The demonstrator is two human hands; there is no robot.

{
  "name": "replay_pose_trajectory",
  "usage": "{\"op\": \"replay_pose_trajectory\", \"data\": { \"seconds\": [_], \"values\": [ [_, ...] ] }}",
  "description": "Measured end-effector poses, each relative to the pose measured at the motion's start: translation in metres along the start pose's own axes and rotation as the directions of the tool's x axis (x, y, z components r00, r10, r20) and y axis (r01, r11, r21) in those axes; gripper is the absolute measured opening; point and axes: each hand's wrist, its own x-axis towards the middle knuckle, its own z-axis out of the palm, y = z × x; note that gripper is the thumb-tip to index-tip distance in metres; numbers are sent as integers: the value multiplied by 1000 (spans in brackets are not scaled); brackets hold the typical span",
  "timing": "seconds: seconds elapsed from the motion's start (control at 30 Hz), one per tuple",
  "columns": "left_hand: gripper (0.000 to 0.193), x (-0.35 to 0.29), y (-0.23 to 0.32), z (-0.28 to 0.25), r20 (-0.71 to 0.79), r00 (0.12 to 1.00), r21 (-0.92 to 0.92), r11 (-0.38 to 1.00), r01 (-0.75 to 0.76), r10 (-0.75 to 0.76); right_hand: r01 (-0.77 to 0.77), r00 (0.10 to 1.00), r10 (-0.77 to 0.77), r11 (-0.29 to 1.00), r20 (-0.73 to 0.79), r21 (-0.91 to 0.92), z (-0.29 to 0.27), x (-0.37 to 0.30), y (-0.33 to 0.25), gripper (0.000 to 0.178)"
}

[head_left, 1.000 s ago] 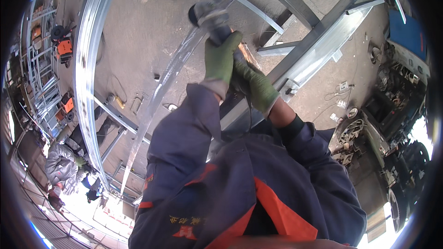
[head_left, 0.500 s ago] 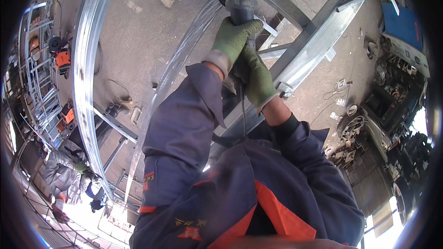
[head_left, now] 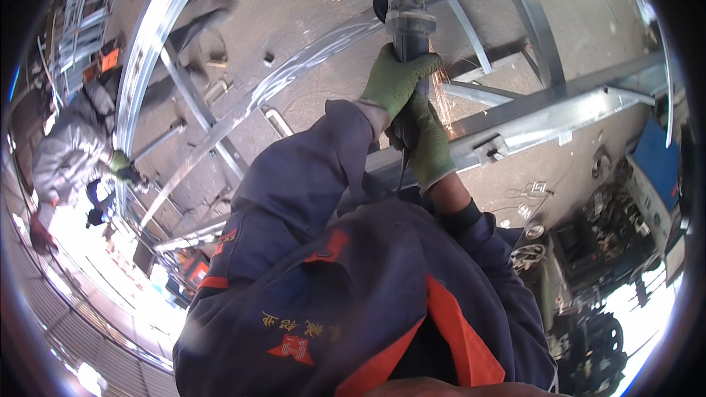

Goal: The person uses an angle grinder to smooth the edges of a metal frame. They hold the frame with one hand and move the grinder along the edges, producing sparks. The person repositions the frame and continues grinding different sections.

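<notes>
Both my hands, in green gloves, are closed around an angle grinder (head_left: 410, 26). My left hand (head_left: 396, 79) wraps the front of its body, just behind the metal gear head. Behind it, my right hand (head_left: 429, 140) grips the rear part, where the cord comes out. The dark disc (head_left: 382, 4) is at the grinder's left side, at the edge of a long metal bar (head_left: 316, 51) with bright, streaked grinding marks. Orange sparks (head_left: 441, 99) stream down past the right side of the grinder.
Metal frame beams (head_left: 529, 129) cross on the right, with another shiny beam (head_left: 147, 51) at left. A co-worker in grey (head_left: 73, 132) bends beside the left beam. A blue-topped machine (head_left: 654, 162) and scrap stand at right. Cables (head_left: 533, 191) lie on the floor.
The view has turned, so the beams lie at a different slant. The grinder now appears slightly farther right and lower, still in both hands. Sparks have appeared beside it.
</notes>
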Motion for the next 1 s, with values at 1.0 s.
{"op": "replay_pose_trajectory", "data": {
  "seconds": [1.0],
  "values": [
    [60, -161, -167, -345, -132, 991, -270, 962, -43, 7, -94, 977, 132, 971, 166, -221, 119, -2, 350, 31]
  ]
}}
